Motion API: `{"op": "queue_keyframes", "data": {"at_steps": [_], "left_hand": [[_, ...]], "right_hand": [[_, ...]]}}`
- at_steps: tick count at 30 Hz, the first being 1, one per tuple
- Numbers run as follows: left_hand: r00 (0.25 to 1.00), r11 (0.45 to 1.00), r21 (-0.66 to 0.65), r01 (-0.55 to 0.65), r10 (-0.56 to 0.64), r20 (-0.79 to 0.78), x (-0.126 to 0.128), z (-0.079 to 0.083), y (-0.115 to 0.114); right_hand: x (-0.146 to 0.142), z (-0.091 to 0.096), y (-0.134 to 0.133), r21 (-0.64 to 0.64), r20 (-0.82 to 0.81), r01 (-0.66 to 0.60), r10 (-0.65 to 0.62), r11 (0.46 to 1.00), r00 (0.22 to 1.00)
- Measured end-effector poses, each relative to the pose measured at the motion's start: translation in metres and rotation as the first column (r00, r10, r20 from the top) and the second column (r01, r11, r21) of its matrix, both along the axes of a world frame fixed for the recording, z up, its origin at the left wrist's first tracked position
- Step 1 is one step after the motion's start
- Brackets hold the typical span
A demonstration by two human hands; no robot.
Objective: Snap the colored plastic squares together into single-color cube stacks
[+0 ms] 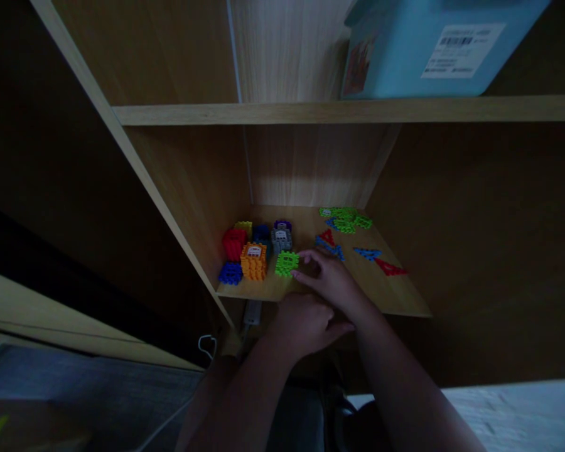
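Note:
A bright green square lattice tile (287, 263) lies near the front of the lower shelf. My right hand (328, 276) is at its right side, thumb and index finger apart with their tips at its edge. Just in front of the shelf edge, my left hand (306, 321) is curled beneath my right wrist; whatever its fingers may hold is hidden. Left of the green tile stand an orange stack of tiles (253, 262), a grey stack (281, 240) and a red stack (234, 243). Blue tiles (230, 274) lie at the front left.
Loose green tiles (346, 220) are heaped at the back right. Red triangles (390, 268) and blue triangles (367, 253) lie along the shelf's right part. A light blue bin (405, 56) sits on the upper shelf (287, 114), above my hands. A white cable (207, 342) hangs at lower left.

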State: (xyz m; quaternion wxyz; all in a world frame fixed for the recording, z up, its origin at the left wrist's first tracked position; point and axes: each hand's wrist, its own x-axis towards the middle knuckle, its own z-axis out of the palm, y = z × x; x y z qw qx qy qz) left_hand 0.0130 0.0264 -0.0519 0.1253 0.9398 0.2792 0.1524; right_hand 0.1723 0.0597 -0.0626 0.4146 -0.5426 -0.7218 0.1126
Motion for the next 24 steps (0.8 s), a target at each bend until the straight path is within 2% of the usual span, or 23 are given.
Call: {"op": "queue_keyframes", "data": {"at_steps": [8, 16, 24], "left_hand": [[0.999, 1.0, -0.015, 0.021, -0.022, -0.045, -0.003, 0.005, 0.003], [0.999, 0.999, 0.011, 0.038, -0.038, -0.019, -0.001, -0.003, 0.005], [0.999, 0.999, 0.025, 0.04, -0.039, -0.026, -0.002, -0.003, 0.005]], "right_hand": [[-0.005, -0.006, 0.006, -0.01, 0.1, 0.018, -0.017, 1.0, 0.995], [-0.002, -0.012, 0.006, -0.003, 0.112, 0.014, -0.014, 1.0, 0.994], [-0.004, -0.007, 0.004, -0.017, 0.116, 0.024, -0.021, 1.0, 0.993]]}}
